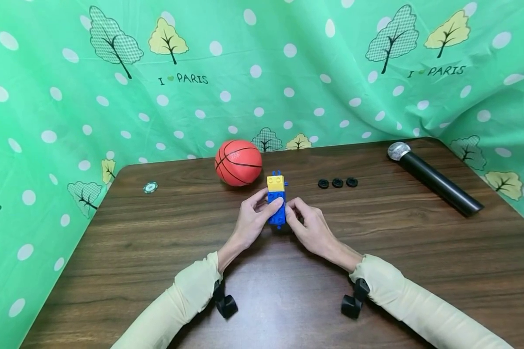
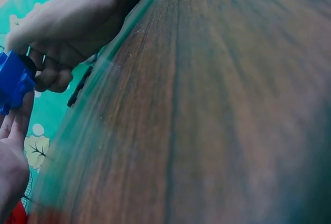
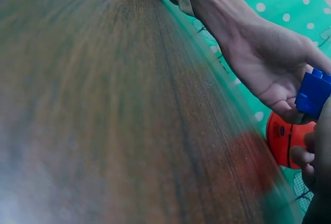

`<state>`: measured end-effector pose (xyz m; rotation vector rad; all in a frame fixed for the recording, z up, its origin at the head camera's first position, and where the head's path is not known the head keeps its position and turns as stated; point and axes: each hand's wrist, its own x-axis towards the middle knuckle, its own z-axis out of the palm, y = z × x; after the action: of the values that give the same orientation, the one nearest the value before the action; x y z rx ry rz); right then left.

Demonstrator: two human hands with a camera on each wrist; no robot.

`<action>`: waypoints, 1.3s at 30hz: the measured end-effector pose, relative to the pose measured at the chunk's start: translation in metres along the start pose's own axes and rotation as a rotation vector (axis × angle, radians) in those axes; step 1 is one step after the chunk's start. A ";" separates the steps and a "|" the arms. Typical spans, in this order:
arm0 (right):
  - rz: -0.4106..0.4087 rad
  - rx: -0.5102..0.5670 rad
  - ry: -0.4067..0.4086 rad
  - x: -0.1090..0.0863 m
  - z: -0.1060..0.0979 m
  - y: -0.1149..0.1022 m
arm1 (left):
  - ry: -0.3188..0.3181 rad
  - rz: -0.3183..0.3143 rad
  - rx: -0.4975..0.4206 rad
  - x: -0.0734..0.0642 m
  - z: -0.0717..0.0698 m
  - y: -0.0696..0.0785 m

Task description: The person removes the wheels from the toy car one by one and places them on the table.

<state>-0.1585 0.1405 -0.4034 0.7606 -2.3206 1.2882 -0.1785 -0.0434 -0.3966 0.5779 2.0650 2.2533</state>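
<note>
A toy of snapped-together building blocks (image 1: 276,203), blue with a yellow block at its far end, is held over the middle of the table. My left hand (image 1: 252,220) grips its blue part, thumb on top and fingers at the left side. Small blue pegs stick out at its ends and at its right side. At the toy's right side, my right hand (image 1: 312,228) pinches a small black wheel (image 2: 28,64) against the blue block, mostly hidden by the fingers in the head view. Three similar black wheels (image 1: 337,182) lie in a row beyond the right hand.
A red basketball (image 1: 238,163) sits behind the toy, slightly left. At the far right lies a black microphone (image 1: 436,179) with a silver head. A poker chip (image 1: 150,187) is at the left. Green printed cloth (image 1: 262,72) hangs behind the brown wooden table (image 1: 157,232).
</note>
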 end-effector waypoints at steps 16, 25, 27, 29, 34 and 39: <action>0.067 0.053 -0.017 0.000 -0.002 0.000 | 0.002 0.043 0.055 -0.001 0.004 0.000; 0.132 0.075 -0.129 0.000 -0.004 0.000 | -0.013 -0.014 0.042 -0.001 0.000 -0.003; 0.141 0.092 -0.137 0.000 -0.005 0.000 | -0.024 -0.030 0.026 -0.001 0.000 -0.003; 0.142 0.098 -0.148 0.000 -0.006 0.000 | -0.032 -0.044 0.011 0.000 -0.001 -0.004; 0.160 0.141 -0.185 0.001 -0.010 0.000 | -0.031 -0.055 -0.007 0.000 -0.003 -0.002; 0.185 0.130 -0.164 0.003 -0.013 0.002 | 0.011 -0.027 -0.012 0.000 -0.004 -0.001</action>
<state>-0.1614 0.1518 -0.3967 0.7301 -2.5060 1.5211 -0.1800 -0.0466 -0.3976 0.5353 2.0504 2.2573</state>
